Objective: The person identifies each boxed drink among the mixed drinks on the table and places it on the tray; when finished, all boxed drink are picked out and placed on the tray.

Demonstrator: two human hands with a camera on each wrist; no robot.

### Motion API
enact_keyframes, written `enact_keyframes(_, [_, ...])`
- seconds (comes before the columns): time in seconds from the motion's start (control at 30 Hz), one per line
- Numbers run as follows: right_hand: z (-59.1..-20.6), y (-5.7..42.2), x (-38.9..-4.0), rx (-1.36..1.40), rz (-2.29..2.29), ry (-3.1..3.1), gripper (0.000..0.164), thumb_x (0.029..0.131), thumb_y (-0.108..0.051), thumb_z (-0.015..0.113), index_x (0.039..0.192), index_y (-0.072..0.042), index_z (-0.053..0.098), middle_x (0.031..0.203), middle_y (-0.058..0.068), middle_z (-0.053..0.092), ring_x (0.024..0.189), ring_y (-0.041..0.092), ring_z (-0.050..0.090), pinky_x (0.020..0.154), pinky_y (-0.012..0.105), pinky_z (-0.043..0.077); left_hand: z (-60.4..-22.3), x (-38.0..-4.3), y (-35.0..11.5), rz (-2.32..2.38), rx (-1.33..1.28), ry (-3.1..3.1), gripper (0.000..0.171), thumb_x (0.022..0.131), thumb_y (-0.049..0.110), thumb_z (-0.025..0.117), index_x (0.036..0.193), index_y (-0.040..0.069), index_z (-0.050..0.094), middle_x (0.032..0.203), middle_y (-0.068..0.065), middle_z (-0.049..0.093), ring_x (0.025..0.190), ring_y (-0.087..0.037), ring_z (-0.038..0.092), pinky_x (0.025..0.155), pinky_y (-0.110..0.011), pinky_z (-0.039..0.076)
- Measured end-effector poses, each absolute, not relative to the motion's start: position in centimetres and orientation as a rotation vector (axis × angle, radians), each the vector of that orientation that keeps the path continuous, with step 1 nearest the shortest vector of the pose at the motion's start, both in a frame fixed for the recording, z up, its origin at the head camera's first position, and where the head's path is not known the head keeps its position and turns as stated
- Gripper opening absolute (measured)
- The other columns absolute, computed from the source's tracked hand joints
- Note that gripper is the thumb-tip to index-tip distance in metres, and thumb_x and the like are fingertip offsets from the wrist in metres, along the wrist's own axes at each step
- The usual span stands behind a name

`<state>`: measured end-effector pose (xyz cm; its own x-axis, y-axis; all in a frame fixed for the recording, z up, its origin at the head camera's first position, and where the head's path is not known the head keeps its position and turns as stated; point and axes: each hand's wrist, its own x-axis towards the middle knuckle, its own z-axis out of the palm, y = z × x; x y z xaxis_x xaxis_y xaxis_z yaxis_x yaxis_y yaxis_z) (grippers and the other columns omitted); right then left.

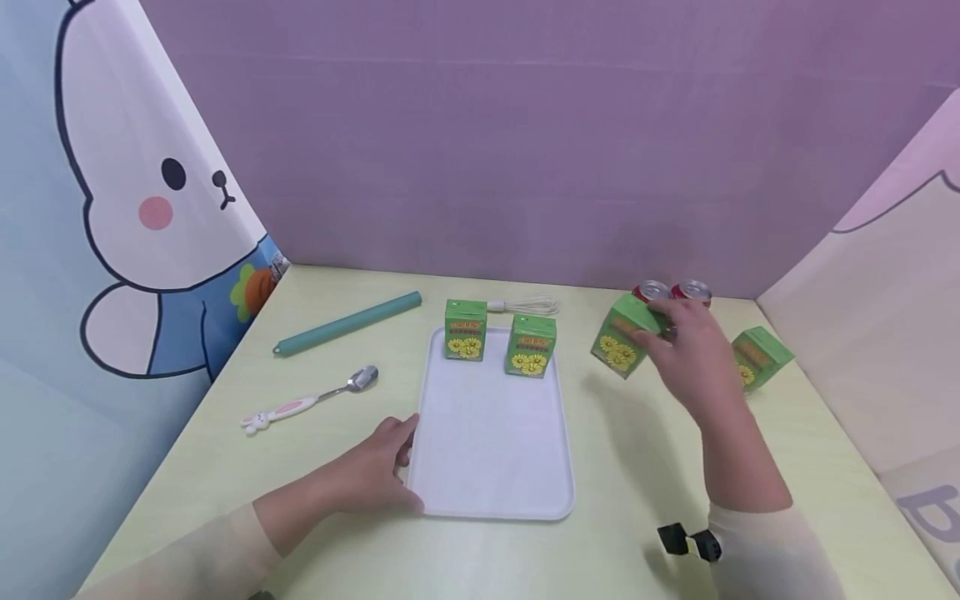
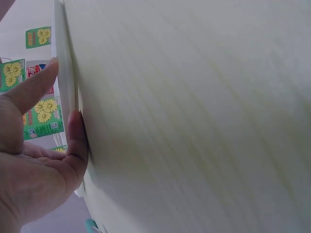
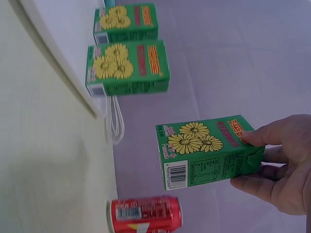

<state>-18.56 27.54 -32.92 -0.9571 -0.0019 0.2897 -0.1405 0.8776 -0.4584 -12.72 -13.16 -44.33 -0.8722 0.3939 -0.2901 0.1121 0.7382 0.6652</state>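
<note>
My right hand (image 1: 696, 354) pinches a green drink carton (image 3: 204, 150) by its top end, between thumb and fingers. This carton, printed with yellow flowers, is tilted and held above the table, right of the white tray (image 1: 491, 450). My left hand (image 1: 375, 468) touches the tray's left edge, thumb and fingers spread along the rim. On the tray's far end stand two matching cartons, the left carton (image 1: 466, 331) and the right carton (image 1: 531, 347). A further green carton (image 1: 759, 358) is to the right, beyond my right wrist, partly hidden by it.
Two red soda cans (image 3: 146, 214) stand at the back right. A white-handled whisk (image 1: 525, 305) lies behind the tray. Left of the tray are a teal stick (image 1: 348, 323) and a spoon with a rabbit handle (image 1: 307, 402). A purple curtain (image 1: 510, 167) hangs behind the table.
</note>
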Motion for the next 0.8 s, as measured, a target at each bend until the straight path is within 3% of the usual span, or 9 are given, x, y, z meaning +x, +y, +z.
enact_keyframes(0.47, [-34.2, 19.9, -16.7, 0.455, 0.78, -2.751, 0.043, 0.089, -0.02, 0.073, 0.128, -0.007, 0.061, 0.125, 0.009, 0.056, 0.104, 0.025, 0.06, 0.088, 0.045, 0.052, -44.6, -12.8, -13.1, 0.913, 0.38, 2.524, 0.118, 0.064, 0.033, 0.09, 0.155, 0.002, 0.021, 0.105, -0.001, 0.042, 0.092, -0.013, 0.045, 0.073, -0.027, 0.04])
enact_keyframes(0.8, [-37.2, 15.2, -18.0, 0.661, 0.785, -2.789, 0.042, 0.09, -0.026, 0.072, 0.129, -0.012, 0.062, 0.128, 0.003, 0.056, 0.117, 0.02, 0.055, 0.097, 0.041, 0.048, -44.7, -12.9, -13.2, 0.925, 0.38, 2.522, 0.12, 0.064, 0.033, 0.09, 0.155, 0.002, 0.02, 0.105, -0.001, 0.042, 0.093, -0.012, 0.046, 0.074, -0.026, 0.041])
